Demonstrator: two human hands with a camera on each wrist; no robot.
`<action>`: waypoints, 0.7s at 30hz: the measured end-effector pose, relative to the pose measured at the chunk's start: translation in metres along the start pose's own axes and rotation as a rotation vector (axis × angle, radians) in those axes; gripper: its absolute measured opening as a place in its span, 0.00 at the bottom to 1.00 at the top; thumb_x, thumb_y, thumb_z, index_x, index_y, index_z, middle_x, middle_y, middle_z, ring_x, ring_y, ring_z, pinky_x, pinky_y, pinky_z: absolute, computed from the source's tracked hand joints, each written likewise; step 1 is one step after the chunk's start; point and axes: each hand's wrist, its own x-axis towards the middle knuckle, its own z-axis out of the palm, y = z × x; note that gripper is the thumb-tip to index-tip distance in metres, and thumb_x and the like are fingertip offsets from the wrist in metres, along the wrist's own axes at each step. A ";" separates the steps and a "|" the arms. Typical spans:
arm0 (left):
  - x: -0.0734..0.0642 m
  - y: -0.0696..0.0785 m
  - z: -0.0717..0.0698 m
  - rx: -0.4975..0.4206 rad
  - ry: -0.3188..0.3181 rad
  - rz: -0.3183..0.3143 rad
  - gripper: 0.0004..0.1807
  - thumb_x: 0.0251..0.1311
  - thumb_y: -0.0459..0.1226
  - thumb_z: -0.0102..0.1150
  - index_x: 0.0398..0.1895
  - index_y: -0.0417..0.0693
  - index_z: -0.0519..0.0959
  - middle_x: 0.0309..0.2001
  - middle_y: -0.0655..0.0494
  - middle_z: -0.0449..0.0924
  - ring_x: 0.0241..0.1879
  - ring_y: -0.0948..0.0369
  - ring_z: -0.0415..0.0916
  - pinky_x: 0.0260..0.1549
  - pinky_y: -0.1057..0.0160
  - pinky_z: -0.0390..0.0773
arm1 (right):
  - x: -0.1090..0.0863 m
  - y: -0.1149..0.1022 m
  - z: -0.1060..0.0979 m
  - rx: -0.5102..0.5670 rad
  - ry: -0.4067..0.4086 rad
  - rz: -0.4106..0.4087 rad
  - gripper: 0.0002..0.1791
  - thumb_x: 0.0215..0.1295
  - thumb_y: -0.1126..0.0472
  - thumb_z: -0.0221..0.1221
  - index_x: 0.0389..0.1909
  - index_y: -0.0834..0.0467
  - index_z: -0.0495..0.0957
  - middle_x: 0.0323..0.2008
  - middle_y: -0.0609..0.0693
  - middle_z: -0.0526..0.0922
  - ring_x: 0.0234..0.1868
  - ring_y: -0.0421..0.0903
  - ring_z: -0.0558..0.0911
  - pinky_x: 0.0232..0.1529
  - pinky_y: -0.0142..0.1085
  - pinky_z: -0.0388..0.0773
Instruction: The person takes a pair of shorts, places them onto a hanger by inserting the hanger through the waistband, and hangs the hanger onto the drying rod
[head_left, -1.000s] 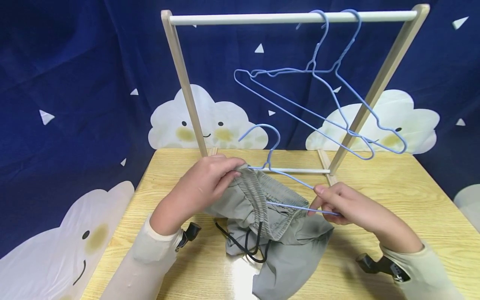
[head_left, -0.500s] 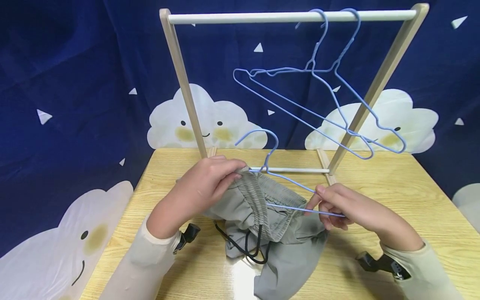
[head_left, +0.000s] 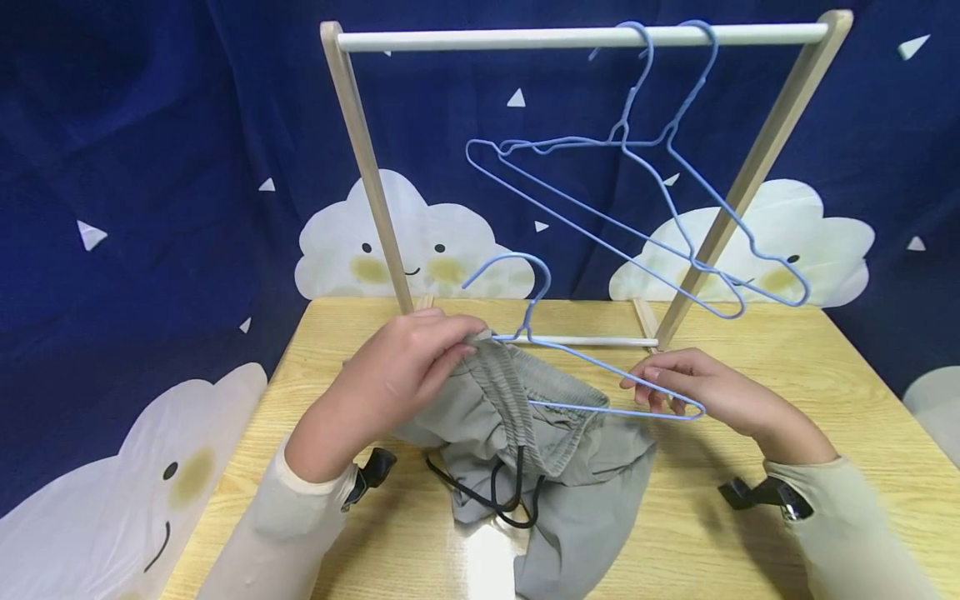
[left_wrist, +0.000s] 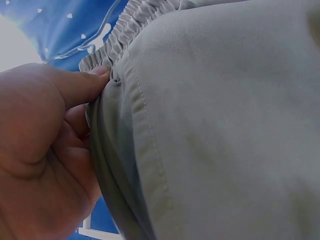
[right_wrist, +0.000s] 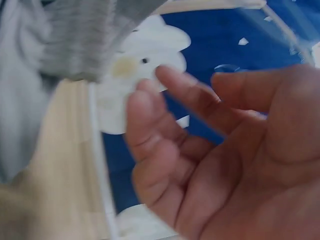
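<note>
My left hand (head_left: 401,362) pinches the elastic waistband of the grey pants (head_left: 592,517) between thumb and fingers. Up close, the left wrist view shows the thumb on the gathered waistband (left_wrist: 137,25). A blue wire hanger (head_left: 548,282) has its left end inside the waist opening, hidden by the fabric. Its hook points up, and its right end sticks out past the waistband. Just behind that end is my right hand (head_left: 701,387), fingers loosely bent and gripping nothing; the right wrist view shows its palm (right_wrist: 215,185) bare. A black drawstring (head_left: 520,475) hangs from the pants.
A wooden rack with a white top bar (head_left: 480,39) stands at the back of the table (head_left: 795,367). Two blue hangers (head_left: 628,96) hang from the bar's right half, above my right hand. A blue cloth (head_left: 187,167) with clouds is behind.
My right hand has let go of the hanger's right end and moved slightly up behind it. The hanger has shifted a little left. My left hand keeps its pinch on the waistband.
</note>
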 end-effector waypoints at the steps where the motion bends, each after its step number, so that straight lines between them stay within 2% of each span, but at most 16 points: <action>1: 0.000 0.000 0.000 0.002 0.001 0.003 0.12 0.74 0.31 0.66 0.56 0.42 0.86 0.46 0.53 0.91 0.42 0.59 0.84 0.44 0.59 0.87 | 0.002 0.007 0.002 -0.017 -0.003 -0.048 0.17 0.87 0.67 0.47 0.54 0.67 0.84 0.37 0.53 0.85 0.32 0.46 0.80 0.28 0.40 0.78; 4: 0.000 0.001 0.000 0.007 0.005 0.009 0.11 0.74 0.31 0.66 0.56 0.42 0.86 0.45 0.54 0.91 0.41 0.59 0.84 0.43 0.59 0.87 | 0.009 0.025 0.009 -0.079 -0.013 -0.164 0.15 0.79 0.74 0.55 0.58 0.65 0.84 0.46 0.53 0.87 0.41 0.45 0.81 0.38 0.34 0.81; 7: 0.000 0.003 -0.001 0.005 0.008 0.008 0.11 0.74 0.31 0.65 0.57 0.42 0.86 0.44 0.54 0.90 0.40 0.60 0.82 0.42 0.59 0.86 | 0.014 0.033 0.019 -0.178 -0.010 -0.225 0.20 0.73 0.75 0.63 0.61 0.57 0.86 0.58 0.52 0.86 0.54 0.45 0.82 0.46 0.33 0.82; 8: 0.000 0.003 -0.001 0.005 0.009 0.006 0.12 0.74 0.31 0.65 0.57 0.42 0.86 0.44 0.54 0.90 0.39 0.60 0.82 0.42 0.59 0.86 | 0.016 0.033 0.024 -0.196 -0.007 -0.232 0.21 0.71 0.74 0.65 0.61 0.56 0.86 0.59 0.52 0.85 0.55 0.45 0.81 0.44 0.34 0.82; 10: 0.000 0.003 -0.001 0.004 0.011 0.005 0.11 0.75 0.31 0.65 0.57 0.42 0.86 0.44 0.54 0.90 0.39 0.60 0.82 0.42 0.59 0.86 | 0.019 0.032 0.032 -0.221 0.008 -0.239 0.22 0.69 0.72 0.68 0.60 0.52 0.87 0.59 0.52 0.83 0.55 0.44 0.81 0.38 0.35 0.81; 12: 0.000 0.002 -0.001 0.003 0.014 0.006 0.11 0.75 0.30 0.64 0.57 0.42 0.86 0.44 0.54 0.90 0.40 0.60 0.83 0.42 0.59 0.86 | 0.021 0.030 0.040 -0.236 0.023 -0.249 0.20 0.68 0.71 0.69 0.58 0.52 0.88 0.56 0.53 0.83 0.55 0.43 0.79 0.35 0.38 0.78; 14: -0.001 0.002 -0.001 0.000 0.016 0.006 0.11 0.75 0.30 0.64 0.57 0.43 0.86 0.45 0.54 0.90 0.41 0.59 0.83 0.43 0.58 0.86 | 0.023 0.028 0.046 -0.236 0.034 -0.254 0.17 0.67 0.71 0.70 0.55 0.55 0.88 0.54 0.53 0.83 0.54 0.41 0.79 0.38 0.37 0.79; 17: -0.001 0.001 -0.001 -0.002 0.018 0.000 0.12 0.75 0.30 0.65 0.57 0.43 0.86 0.46 0.54 0.91 0.42 0.59 0.84 0.45 0.58 0.87 | 0.025 0.027 0.051 -0.221 0.022 -0.218 0.13 0.69 0.70 0.70 0.52 0.58 0.89 0.51 0.53 0.83 0.53 0.39 0.79 0.44 0.35 0.78; 19: -0.001 0.001 -0.002 -0.005 0.019 -0.007 0.12 0.75 0.30 0.65 0.57 0.43 0.86 0.47 0.53 0.91 0.44 0.58 0.85 0.46 0.57 0.87 | 0.026 0.029 0.051 -0.212 0.016 -0.197 0.11 0.69 0.70 0.70 0.50 0.57 0.89 0.49 0.52 0.83 0.51 0.38 0.79 0.49 0.34 0.77; 21: -0.001 0.001 -0.002 -0.009 0.020 -0.010 0.12 0.75 0.30 0.65 0.57 0.43 0.86 0.47 0.53 0.91 0.45 0.58 0.86 0.48 0.57 0.87 | 0.027 0.031 0.051 -0.201 0.011 -0.186 0.10 0.70 0.69 0.70 0.47 0.55 0.90 0.46 0.52 0.83 0.49 0.38 0.79 0.49 0.33 0.76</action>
